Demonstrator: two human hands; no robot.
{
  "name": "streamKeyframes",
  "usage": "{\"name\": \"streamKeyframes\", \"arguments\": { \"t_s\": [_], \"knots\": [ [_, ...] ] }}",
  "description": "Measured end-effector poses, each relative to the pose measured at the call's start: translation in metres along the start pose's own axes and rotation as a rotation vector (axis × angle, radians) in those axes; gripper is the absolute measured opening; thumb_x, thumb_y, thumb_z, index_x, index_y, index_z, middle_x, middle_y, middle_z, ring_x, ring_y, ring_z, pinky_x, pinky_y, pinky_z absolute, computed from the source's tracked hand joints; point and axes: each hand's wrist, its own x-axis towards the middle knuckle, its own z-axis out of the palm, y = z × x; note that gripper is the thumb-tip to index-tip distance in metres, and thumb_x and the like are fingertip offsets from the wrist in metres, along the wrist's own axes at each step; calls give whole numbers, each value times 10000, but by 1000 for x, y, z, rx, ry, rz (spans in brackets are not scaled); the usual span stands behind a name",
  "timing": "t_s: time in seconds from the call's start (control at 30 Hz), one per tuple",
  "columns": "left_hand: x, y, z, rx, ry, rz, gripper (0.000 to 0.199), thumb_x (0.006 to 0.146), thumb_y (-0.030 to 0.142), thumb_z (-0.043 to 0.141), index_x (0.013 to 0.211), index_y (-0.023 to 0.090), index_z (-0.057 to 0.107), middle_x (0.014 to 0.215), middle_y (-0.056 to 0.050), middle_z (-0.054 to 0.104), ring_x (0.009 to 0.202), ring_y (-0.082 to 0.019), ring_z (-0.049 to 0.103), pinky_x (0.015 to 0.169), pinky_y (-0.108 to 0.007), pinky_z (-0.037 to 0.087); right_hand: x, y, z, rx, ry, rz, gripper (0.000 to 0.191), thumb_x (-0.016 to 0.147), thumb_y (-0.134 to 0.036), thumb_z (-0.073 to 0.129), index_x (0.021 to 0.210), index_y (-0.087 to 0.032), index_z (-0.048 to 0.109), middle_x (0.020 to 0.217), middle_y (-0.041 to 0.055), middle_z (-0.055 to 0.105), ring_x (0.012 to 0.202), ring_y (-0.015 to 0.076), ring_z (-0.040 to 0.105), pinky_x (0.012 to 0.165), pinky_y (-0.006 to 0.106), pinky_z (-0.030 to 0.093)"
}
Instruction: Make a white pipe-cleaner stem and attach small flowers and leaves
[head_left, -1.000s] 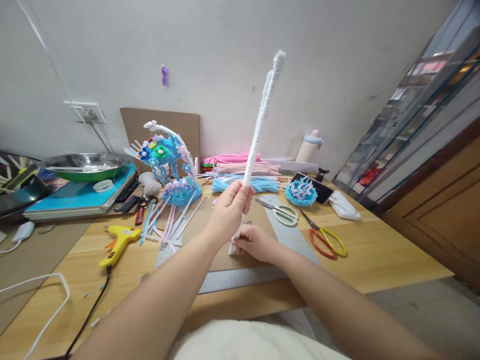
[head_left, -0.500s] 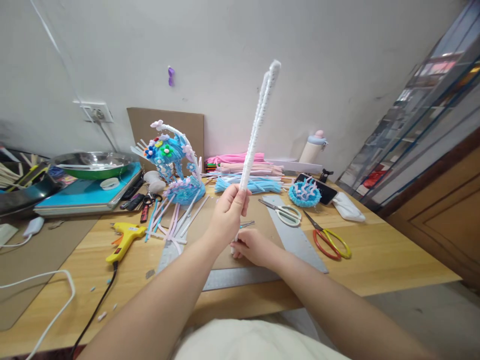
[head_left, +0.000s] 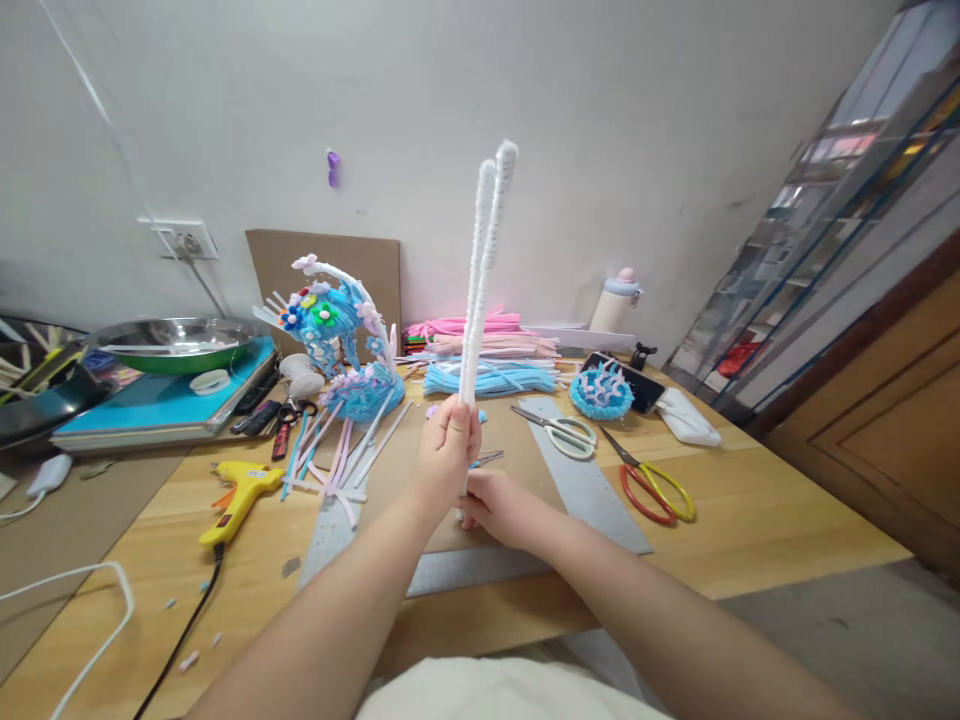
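Two long white pipe cleaners (head_left: 475,290), or a small bundle of them, stand nearly upright in front of me, their top ends spread a little apart. My left hand (head_left: 450,445) is closed around their middle. Lower down, my right hand (head_left: 491,500) pinches the bottom end, its fingertips partly hidden. Beneath both hands lies a brown cardboard sheet (head_left: 405,480) on a grey cutting mat (head_left: 337,535). Just beyond my left hand, a small pink and blue piece rests on the cardboard, mostly covered by the fist.
A yellow glue gun (head_left: 240,495) lies left, near a blue flowered pipe-cleaner jellyfish (head_left: 326,310) and loose strips (head_left: 341,465). White-handled scissors (head_left: 566,435), red-and-yellow scissors (head_left: 656,487) and a blue fuzzy dish shape (head_left: 602,392) are right. Blue pipe-cleaner bundles (head_left: 487,378) lie behind.
The white pipe cleaners have gone from leaning right to nearly upright, and their tips have parted more. My left hand has shifted slightly left and down. The camera view has turned a little.
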Motion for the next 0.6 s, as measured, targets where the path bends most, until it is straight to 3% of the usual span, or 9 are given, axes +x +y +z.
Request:
{"name": "streamKeyframes", "arguments": {
  "t_s": [0.07, 0.13, 0.23, 0.27, 0.33, 0.43, 0.6],
  "knots": [
    [-1, 1, 0, 22, 5, 4, 393, 843, 536, 407, 643, 199, 367, 526, 78, 266, 441, -69, 239, 425, -208, 190, -2, -8, -14, -12, -2, -31, 120, 824, -213, 507, 734, -171, 575, 704, 25, 633, 660, 156, 594, 640, 271, 454],
    [-2, 2, 0, 43, -9, 5, 391, 842, 535, 407, 644, 201, 369, 526, 76, 280, 441, -71, 248, 430, -212, 199, -4, -22, -33, 21, 75, -83, 148, 849, -276, 500, 834, -185, 615, 838, 40, 654, 803, 186, 594, 755, 317, 447],
    [-4, -2, 3, 71, -42, -2, 380, 850, 531, 388, 657, 204, 379, 522, 76, 282, 436, -76, 240, 429, -216, 192, -6, -53, -58, 287, 406, -218, 308, 895, -385, 432, 1118, -218, 563, 1085, 60, 605, 1015, 200, 543, 914, 373, 389],
    [-5, -4, 4, 80, -50, -4, 380, 852, 531, 382, 655, 205, 377, 520, 76, 277, 438, -79, 236, 430, -217, 189, -7, -65, -62, 393, 460, -271, 348, 893, -414, 431, 1171, -232, 532, 1117, 60, 587, 1041, 197, 532, 929, 374, 383],
    [-6, -6, 9, 100, -63, -1, 380, 847, 535, 386, 654, 208, 377, 522, 74, 274, 450, -85, 239, 441, -222, 194, -8, -89, -65, 534, 424, -356, 357, 875, -432, 466, 1177, -251, 525, 1054, 54, 596, 980, 187, 555, 885, 358, 418],
    [-9, 4, 15, 144, -83, 2, 363, 845, 513, 410, 654, 204, 391, 547, 63, 302, 479, -93, 254, 469, -230, 205, -6, -116, -62, 668, 454, -427, 250, 887, -393, 465, 1050, -234, 568, 772, 15, 574, 669, 131, 551, 660, 290, 466],
    [-24, 49, 12, 565, -185, -92, 364, 871, 473, 358, 626, 206, 382, 570, 42, 327, 540, -121, 297, 501, -243, 215, -4, -135, -73, 950, 583, -487, 205, 885, -413, 452, 853, -227, 533, 575, -53, 332, 435, 69, 312, 403, 195, 296]
  ]
}}
